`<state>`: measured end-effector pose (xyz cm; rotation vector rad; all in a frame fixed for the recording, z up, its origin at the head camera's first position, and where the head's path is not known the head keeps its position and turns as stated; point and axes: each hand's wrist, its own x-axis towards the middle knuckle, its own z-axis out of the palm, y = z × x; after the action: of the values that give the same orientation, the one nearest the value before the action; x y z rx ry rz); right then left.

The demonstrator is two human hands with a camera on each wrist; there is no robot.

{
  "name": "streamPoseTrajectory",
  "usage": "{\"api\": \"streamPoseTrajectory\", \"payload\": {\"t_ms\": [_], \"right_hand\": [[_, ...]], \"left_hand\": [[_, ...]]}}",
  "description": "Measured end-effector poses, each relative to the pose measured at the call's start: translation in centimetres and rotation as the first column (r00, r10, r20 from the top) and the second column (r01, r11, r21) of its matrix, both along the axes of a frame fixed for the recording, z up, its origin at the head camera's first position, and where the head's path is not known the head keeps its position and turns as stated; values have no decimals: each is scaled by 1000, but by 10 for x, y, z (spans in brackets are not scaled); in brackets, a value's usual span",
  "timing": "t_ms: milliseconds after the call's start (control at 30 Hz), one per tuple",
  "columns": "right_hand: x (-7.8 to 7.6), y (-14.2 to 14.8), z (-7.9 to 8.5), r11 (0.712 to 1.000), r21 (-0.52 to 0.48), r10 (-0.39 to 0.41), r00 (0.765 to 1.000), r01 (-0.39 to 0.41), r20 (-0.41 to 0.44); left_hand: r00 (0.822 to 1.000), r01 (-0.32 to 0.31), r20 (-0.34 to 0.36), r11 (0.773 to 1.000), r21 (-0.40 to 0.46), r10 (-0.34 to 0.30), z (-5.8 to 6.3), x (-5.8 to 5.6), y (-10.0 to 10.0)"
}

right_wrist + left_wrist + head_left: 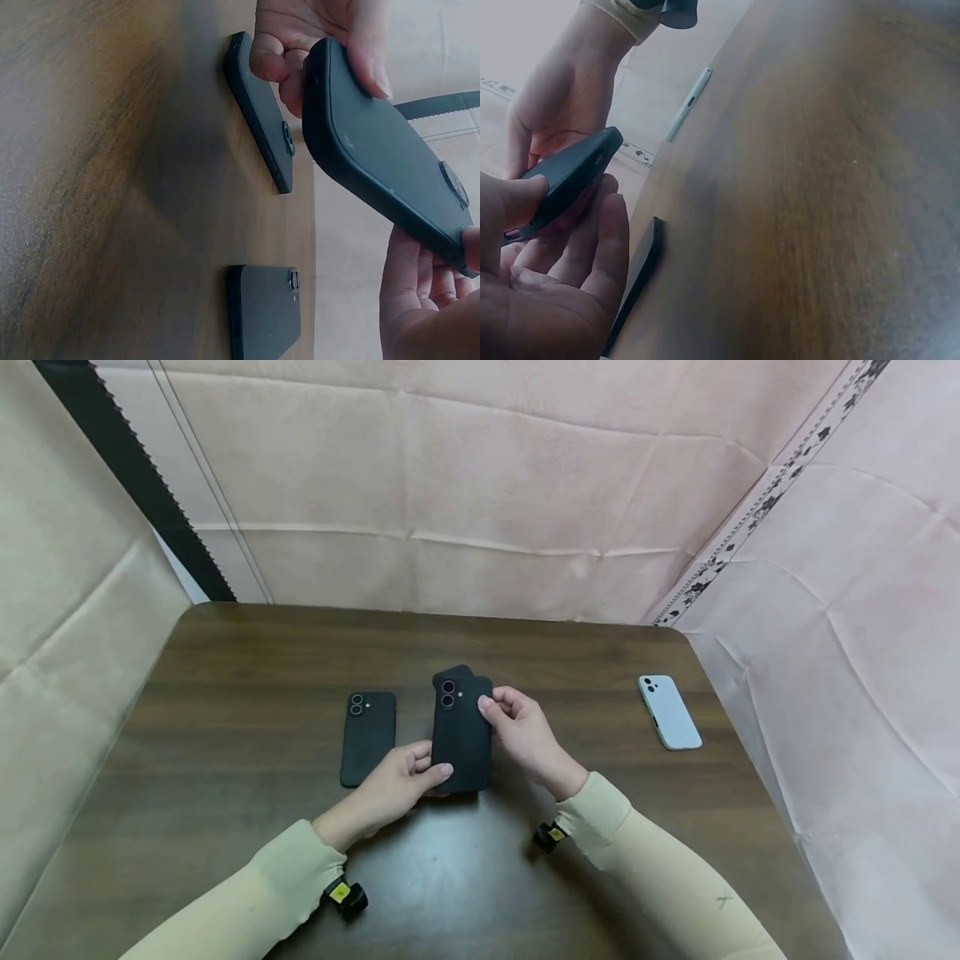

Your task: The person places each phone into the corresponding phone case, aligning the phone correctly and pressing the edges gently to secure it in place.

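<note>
Both hands hold a phone in a dark case (pixel 462 739) up over the middle of the table, its two-lens camera side facing up. My left hand (pixel 400 783) grips its lower left corner, thumb on the back. At the upper right edge, my right hand (pixel 527 735) pinches it, thumb on top and fingers beneath. A pinkish underside (pixel 568 217) shows in the left wrist view. Left of it a second dark phone (pixel 368 739) lies on the table. Another dark phone (pixel 453 673) lies behind the held one, mostly hidden in the head view; the right wrist view shows more of it (pixel 266 315).
A pale blue phone (pixel 671 712) lies near the right edge of the brown wooden table (pixel 225 727). Light cloth sheets (pixel 480 485) hang behind the table and at both sides. Each wrist wears a small black camera (pixel 347 897).
</note>
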<state>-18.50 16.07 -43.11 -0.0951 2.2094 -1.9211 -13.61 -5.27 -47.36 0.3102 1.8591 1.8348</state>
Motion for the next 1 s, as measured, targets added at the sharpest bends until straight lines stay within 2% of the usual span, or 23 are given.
{"api": "streamPoseTrajectory", "payload": {"t_ms": [267,433,533,633,800,1000], "right_hand": [[-2,-2,2,1000,11,24,999,-24,36],[3,-6,16,1000,27,-1,999,0,35],[2,-6,13,1000,19,-16,999,15,31],[-3,-3,2,1000,10,-23,999,23,32],[-2,-2,0,999,-3,-34,999,34,16],[-1,-2,0,999,-8,-44,999,44,11]], "left_hand": [[1000,8,-2,1000,14,-8,-2,1,-2],[999,20,39,1000,17,-21,-2,0,-3],[997,30,73,999,39,-33,-1,-1,-3],[995,32,92,998,49,-36,-1,0,-3],[997,37,66,999,28,-39,-1,0,-3],[998,44,52,998,53,-47,0,1,-2]]}}
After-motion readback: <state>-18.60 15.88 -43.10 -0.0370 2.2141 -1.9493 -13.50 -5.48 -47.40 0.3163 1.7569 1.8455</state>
